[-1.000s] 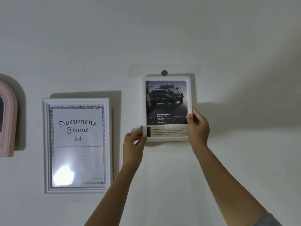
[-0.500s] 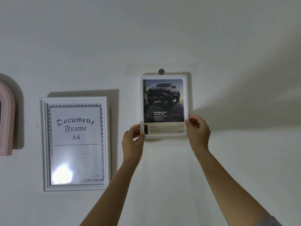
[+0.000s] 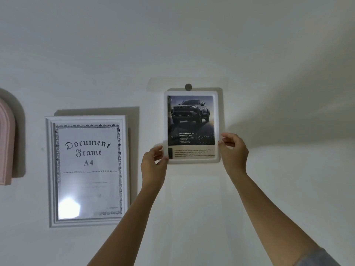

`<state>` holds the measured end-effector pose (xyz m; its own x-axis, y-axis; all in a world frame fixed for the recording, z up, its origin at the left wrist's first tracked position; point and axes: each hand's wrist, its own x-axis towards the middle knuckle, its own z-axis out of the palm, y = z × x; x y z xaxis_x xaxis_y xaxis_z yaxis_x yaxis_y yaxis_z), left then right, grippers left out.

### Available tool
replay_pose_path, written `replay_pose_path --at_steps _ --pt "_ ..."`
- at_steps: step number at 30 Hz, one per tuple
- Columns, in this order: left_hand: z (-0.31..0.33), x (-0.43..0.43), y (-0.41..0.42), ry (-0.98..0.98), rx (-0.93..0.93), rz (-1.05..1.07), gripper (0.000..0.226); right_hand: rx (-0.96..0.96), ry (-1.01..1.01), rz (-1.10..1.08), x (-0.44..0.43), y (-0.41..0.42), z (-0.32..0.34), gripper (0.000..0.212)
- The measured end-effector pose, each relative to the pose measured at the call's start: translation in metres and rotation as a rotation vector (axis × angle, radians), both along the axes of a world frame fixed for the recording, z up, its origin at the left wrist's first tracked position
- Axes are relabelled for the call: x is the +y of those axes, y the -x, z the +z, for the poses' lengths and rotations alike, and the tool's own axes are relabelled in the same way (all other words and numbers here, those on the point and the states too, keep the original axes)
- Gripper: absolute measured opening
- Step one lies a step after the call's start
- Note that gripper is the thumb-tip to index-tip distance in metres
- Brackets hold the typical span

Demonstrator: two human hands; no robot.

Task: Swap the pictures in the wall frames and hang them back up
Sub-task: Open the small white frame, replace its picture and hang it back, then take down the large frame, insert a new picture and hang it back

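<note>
A small white frame (image 3: 191, 93) with a dark pickup-truck picture sits against the wall just under a round grey wall hook (image 3: 188, 86). My left hand (image 3: 153, 163) pinches its lower left corner. My right hand (image 3: 233, 150) grips its lower right edge, fingers curled. Left of it hangs a larger white frame (image 3: 87, 221) showing a sheet printed "Document Frame A4".
A pink arched frame (image 3: 5, 144) hangs at the far left edge of the white wall. A clear strip of tape lies behind the hook. Bare wall spreads above, below and to the right.
Both hands have slid lower on the small frame, and the frame sits slightly higher under the hook. The view has shifted a little.
</note>
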<state>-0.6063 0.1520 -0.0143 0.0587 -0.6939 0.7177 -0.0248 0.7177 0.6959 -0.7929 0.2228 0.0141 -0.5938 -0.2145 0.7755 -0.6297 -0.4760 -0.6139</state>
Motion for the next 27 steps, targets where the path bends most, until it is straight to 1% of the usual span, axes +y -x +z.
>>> replay_pose_path --at_steps 3,8,12,16,18,21,25,27 --pt "0.007 0.003 -0.011 -0.001 -0.011 0.007 0.034 0.048 0.013 -0.055 0.007 -0.010 0.009 0.022" --pt "0.026 0.015 -0.051 0.126 -0.099 0.077 0.033 0.163 0.032 -0.100 0.014 -0.048 0.025 0.021" --pt "0.035 0.012 -0.104 0.207 -0.192 0.174 0.033 0.286 0.036 -0.065 0.011 -0.101 0.029 0.023" --pt "0.025 0.004 -0.162 0.229 -0.234 0.313 0.037 0.355 -0.021 0.005 -0.007 -0.156 0.005 0.024" --pt "0.010 -0.002 -0.190 0.220 -0.233 0.391 0.042 0.363 -0.098 0.029 -0.020 -0.177 -0.016 0.026" --pt "-0.021 -0.020 -0.229 0.148 -0.281 0.481 0.053 0.313 -0.206 0.059 -0.039 -0.203 -0.052 0.031" --pt "-0.056 -0.047 -0.265 -0.004 -0.391 0.490 0.065 0.250 -0.280 0.075 -0.057 -0.225 -0.094 0.043" --pt "-0.069 -0.057 -0.275 -0.031 -0.432 0.452 0.067 0.217 -0.289 0.071 -0.065 -0.232 -0.109 0.046"
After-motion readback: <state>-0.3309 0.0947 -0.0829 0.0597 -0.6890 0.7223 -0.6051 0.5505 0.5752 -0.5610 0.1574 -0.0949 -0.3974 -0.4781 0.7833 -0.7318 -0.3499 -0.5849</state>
